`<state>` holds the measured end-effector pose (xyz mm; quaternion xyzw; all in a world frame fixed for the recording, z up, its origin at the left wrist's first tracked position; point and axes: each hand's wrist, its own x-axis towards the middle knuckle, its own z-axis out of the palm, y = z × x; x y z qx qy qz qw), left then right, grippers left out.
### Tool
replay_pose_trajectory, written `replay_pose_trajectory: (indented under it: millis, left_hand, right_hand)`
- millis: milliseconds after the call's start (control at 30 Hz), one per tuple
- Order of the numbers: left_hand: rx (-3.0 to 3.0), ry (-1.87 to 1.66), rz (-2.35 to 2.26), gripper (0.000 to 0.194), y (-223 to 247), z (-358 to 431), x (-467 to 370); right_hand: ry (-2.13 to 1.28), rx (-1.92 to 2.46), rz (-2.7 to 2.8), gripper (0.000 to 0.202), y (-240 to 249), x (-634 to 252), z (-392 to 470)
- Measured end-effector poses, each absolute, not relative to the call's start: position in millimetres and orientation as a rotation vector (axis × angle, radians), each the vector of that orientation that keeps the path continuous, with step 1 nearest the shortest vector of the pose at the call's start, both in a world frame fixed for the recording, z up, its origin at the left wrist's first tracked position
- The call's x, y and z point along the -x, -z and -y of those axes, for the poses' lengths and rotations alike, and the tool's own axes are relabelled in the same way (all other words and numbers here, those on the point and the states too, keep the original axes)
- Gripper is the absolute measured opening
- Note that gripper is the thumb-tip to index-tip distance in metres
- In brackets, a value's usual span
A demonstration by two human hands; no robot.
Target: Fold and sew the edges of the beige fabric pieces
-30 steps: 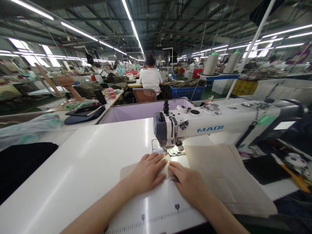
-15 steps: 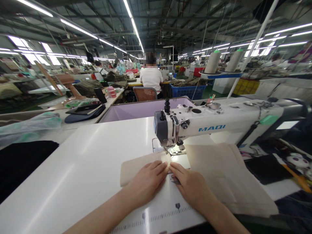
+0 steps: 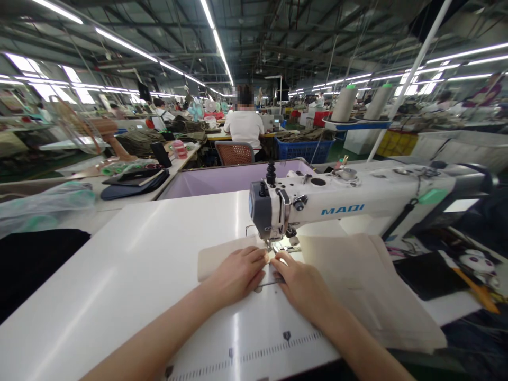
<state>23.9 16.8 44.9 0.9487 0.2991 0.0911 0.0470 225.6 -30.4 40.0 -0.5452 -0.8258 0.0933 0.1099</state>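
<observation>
Head cam: left hand [image 3: 238,272] lies flat over the small beige cloth [image 3: 210,263], probably keeping it from shifting; right hand [image 3: 305,286] has curled fingers near the sewing machine [image 3: 337,198], likely for close control; can't tell if they're pinching; bigger cloth [image 3: 357,286] sits alongside.

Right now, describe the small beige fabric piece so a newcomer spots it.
Find the white MAQI sewing machine on the white tabletop. Left of its grey head, partly under the left hand, lies a narrow beige fabric piece. It's smaller than the beige fabric sheet right of that head.
</observation>
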Motion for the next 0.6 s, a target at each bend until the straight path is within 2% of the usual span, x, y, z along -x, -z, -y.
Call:
replay_pose_trajectory:
  millis: [333,600]
  left_hand:
    - [-2.899,-0.306,-0.889,0.028,-46.3,-48.5,-22.1]
    - [-2.893,-0.466,-0.875,0.031,-30.5,-50.5,-17.1]
  right_hand:
    - [-0.257,1.608,2.415,0.028,-35.5,-227.2,30.5]
    - [-0.288,1.646,2.356,0.031,-24.5,-225.1,40.5]
